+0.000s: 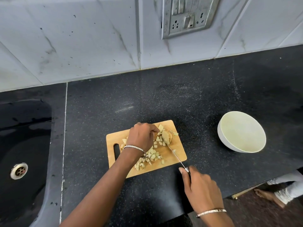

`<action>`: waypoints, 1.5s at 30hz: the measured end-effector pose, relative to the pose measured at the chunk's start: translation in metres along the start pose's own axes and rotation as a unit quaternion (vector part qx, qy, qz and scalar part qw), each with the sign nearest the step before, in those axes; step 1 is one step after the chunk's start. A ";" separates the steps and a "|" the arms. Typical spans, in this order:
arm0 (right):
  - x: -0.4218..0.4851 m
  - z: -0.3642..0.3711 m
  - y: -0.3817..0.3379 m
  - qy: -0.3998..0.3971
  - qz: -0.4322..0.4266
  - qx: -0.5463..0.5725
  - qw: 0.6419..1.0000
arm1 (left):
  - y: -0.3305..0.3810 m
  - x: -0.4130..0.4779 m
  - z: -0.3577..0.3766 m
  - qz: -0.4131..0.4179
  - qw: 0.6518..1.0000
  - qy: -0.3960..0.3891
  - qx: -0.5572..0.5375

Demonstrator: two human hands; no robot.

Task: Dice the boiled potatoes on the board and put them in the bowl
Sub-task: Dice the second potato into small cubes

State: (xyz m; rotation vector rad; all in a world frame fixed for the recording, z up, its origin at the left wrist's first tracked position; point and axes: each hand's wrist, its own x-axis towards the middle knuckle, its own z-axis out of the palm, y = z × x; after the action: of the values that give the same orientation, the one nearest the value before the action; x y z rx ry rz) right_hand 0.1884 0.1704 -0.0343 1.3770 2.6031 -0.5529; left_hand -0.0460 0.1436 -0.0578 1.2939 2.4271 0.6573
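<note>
A wooden cutting board [176,158] lies on the black counter in the middle. Several pale potato cubes [151,155] are scattered over it. At the board's far right lies a larger potato piece [164,134], and my left hand [141,135] holds it down with curled fingertips. My right hand [199,189] grips the handle of a knife [174,154] near the counter's front edge. The thin blade runs up and left into the potato piece. A white bowl [241,132] stands to the right of the board, with nothing in it.
A black sink [24,145] with a metal drain is set into the counter at the left. White tiles and a switch panel [188,15] cover the wall behind. The counter's front edge runs diagonally at the lower right, with a person's foot [268,196] on the floor below.
</note>
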 end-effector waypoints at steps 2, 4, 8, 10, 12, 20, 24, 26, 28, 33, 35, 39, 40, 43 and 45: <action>0.001 0.004 0.001 -0.013 -0.003 0.009 1.000 | -0.001 0.000 0.001 0.011 1.000 -0.010 0.000; -0.001 0.008 0.002 -0.025 -0.025 0.024 0.999 | -0.001 0.000 0.002 0.019 1.000 -0.015 0.008; -0.004 0.005 0.006 -0.032 -0.044 0.057 0.997 | -0.005 -0.001 0.002 0.026 0.999 -0.017 0.017; -0.002 0.004 0.007 -0.012 -0.028 0.061 0.998 | -0.005 -0.001 0.002 0.022 0.999 -0.018 0.022; 0.001 0.007 0.007 0.008 -0.012 0.050 0.999 | -0.004 -0.001 0.002 0.019 0.999 -0.015 0.023; 0.000 0.012 0.009 -0.012 -0.039 0.077 0.996 | 0.004 0.002 0.004 0.030 0.998 -0.029 0.054; 0.000 0.008 0.011 0.016 -0.014 0.053 0.998 | 0.004 0.002 0.005 0.025 0.997 -0.027 0.066; 0.000 0.008 0.010 0.011 -0.013 0.040 0.999 | 0.003 -0.001 0.004 0.021 0.997 -0.023 0.071; -0.001 0.008 0.009 -0.008 -0.022 0.045 0.999 | 0.002 -0.004 0.002 0.014 0.997 -0.026 0.075; -0.005 0.004 0.011 -0.016 -0.040 0.075 0.996 | -0.001 -0.009 -0.004 0.002 0.997 -0.025 0.072; -0.004 0.005 0.013 0.004 -0.024 0.072 0.997 | 0.000 -0.008 -0.006 0.010 0.998 -0.016 0.060; 0.000 0.013 0.015 0.011 -0.016 0.029 0.999 | 0.005 -0.005 -0.002 0.023 0.996 -0.031 0.082; -0.001 0.014 0.015 0.005 -0.017 0.029 0.999 | 0.004 -0.005 0.000 0.022 0.995 -0.033 0.090; -0.003 0.017 0.013 -0.017 -0.031 0.053 0.998 | 0.003 -0.006 0.002 0.013 0.994 -0.035 0.100; -0.005 0.017 0.014 -0.028 -0.041 0.080 0.996 | 0.002 -0.007 0.001 0.010 0.993 -0.046 0.108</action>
State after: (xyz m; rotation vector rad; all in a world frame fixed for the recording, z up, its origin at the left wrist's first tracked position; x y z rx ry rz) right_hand 0.2016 0.1675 -0.0519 1.2814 2.6301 -0.8164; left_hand -0.0405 0.1393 -0.0572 1.3972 2.4661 0.3395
